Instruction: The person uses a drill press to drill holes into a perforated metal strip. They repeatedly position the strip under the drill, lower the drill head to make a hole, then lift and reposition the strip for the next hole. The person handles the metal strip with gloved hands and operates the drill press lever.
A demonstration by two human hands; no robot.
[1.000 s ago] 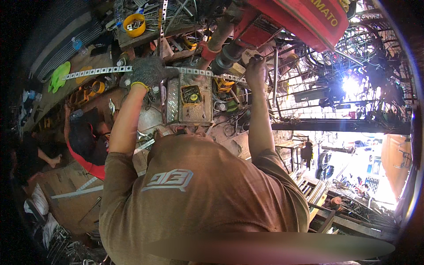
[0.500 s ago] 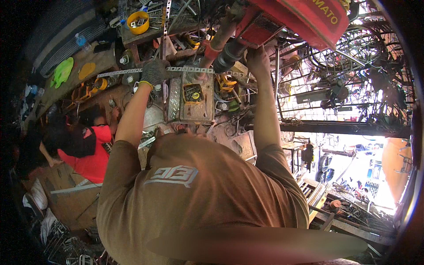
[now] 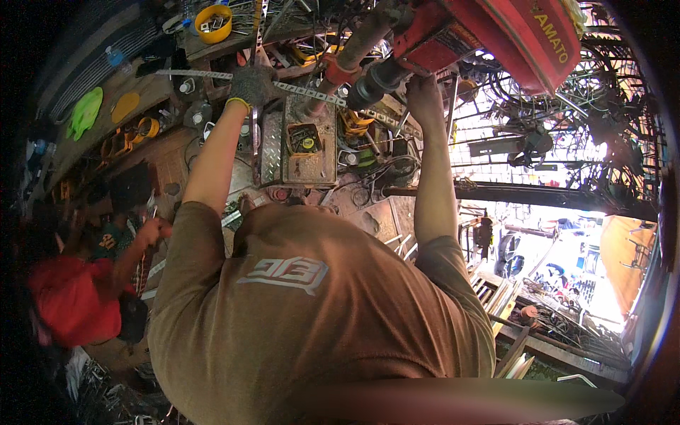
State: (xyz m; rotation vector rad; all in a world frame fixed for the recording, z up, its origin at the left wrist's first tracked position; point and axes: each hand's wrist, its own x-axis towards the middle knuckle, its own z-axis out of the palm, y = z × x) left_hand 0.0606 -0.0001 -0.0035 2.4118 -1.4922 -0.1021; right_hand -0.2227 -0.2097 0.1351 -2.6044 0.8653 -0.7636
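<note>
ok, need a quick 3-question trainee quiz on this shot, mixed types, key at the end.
1. Which hand, wearing a grey knit glove with a yellow cuff, holds the long perforated metal strip?
2. True or false: the round yellow plastic tub is empty.
3. The limp lime-green cloth-like piece lies:
(a) on the brown bench at left
(b) inside the tub
(c) on the red machine

Key:
1. The left hand.
2. False; small metal pieces are in it.
3. (a)

The glove (image 3: 253,86) is grey, its cuff (image 3: 239,103) yellow; the strip (image 3: 309,93) is silvery, patterned with dark holes — the machine head (image 3: 524,46) red, the shirt (image 3: 319,312) brown, the bowl (image 3: 214,27) near the left corner of the bench (image 3: 202,52) yellow.
</note>
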